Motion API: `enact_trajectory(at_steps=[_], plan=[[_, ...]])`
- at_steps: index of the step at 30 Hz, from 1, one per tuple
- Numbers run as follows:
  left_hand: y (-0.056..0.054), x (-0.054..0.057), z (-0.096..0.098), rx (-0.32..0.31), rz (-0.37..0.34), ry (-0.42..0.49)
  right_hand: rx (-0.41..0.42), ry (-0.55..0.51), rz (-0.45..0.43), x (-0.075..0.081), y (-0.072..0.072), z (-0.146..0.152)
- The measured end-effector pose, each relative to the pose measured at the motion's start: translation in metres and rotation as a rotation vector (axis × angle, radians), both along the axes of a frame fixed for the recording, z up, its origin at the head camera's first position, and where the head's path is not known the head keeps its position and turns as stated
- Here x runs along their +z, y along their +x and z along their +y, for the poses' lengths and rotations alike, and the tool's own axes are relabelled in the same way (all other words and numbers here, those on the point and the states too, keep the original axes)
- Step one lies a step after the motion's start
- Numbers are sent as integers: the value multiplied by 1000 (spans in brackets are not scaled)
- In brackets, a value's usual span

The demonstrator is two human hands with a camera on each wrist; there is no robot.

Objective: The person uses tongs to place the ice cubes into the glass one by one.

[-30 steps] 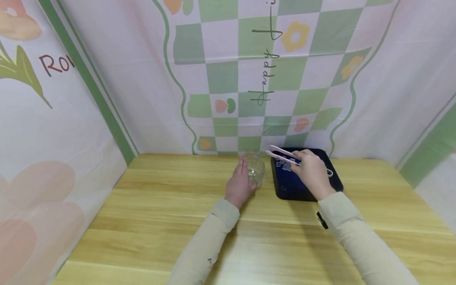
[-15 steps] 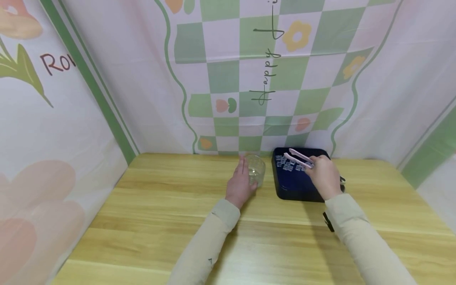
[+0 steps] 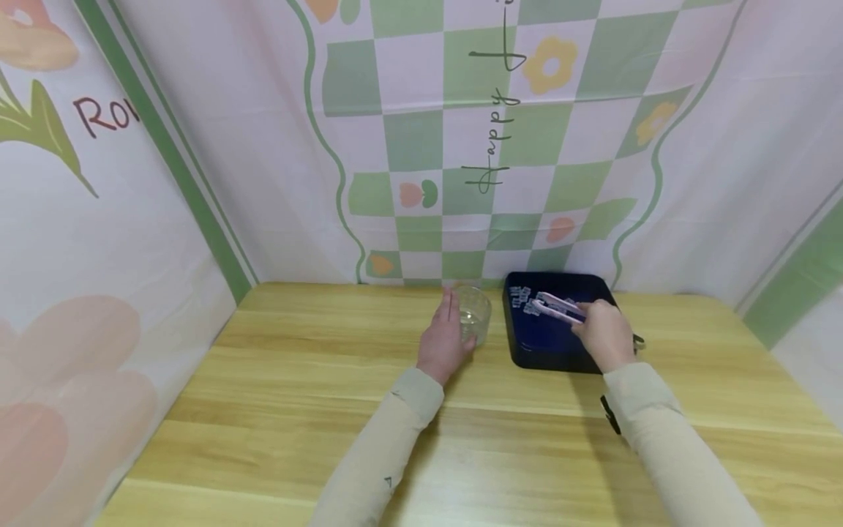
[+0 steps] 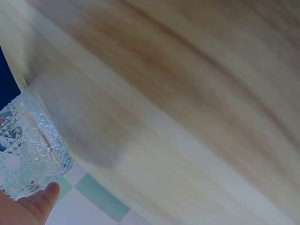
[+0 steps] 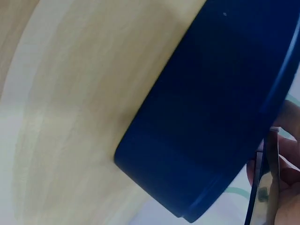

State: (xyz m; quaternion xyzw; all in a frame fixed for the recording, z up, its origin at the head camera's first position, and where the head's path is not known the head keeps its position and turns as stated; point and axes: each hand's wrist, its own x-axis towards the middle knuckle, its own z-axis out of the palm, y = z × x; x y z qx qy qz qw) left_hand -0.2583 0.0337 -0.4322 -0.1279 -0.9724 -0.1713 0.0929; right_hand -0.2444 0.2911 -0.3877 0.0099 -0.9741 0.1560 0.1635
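In the head view, my left hand (image 3: 443, 339) holds a clear glass (image 3: 476, 316) at its left side, thumb on the near side. The left wrist view shows the cut pattern of the glass (image 4: 30, 145), with fingers at opposite sides of it. My right hand (image 3: 604, 334) grips pale pink tongs (image 3: 560, 306) over a dark blue tray (image 3: 536, 344). The tips of the tongs are apart, low among several small clear pieces (image 3: 518, 295); whether they touch one is too small to tell. In the right wrist view, the shiny tongs (image 5: 267, 187) are beside the tray's outer wall (image 5: 206, 117).
The wooden table (image 3: 296, 410) reaches back to a printed checkered cloth (image 3: 461, 146). A second cloth wall (image 3: 99, 293) stands along the left. The glass is just left of the tray, with a narrow strip of table between them.
My right hand has moved right and lower with the tongs, from near the glass side of the tray down to the clear pieces. The left hand and the glass have stayed in place.
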Motion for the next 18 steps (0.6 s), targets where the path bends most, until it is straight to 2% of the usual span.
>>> enact_trajectory(at_steps=[6,14,18], plan=[[-1,0,-1,3,9,-11,-13,6,-31,-5,0,-2],[-1,0,-1,0,0,-15,-16,12,7,-13,-1,0],[0,1,-1,-2,3,-17,-4,13,-5,-15,-3,0]])
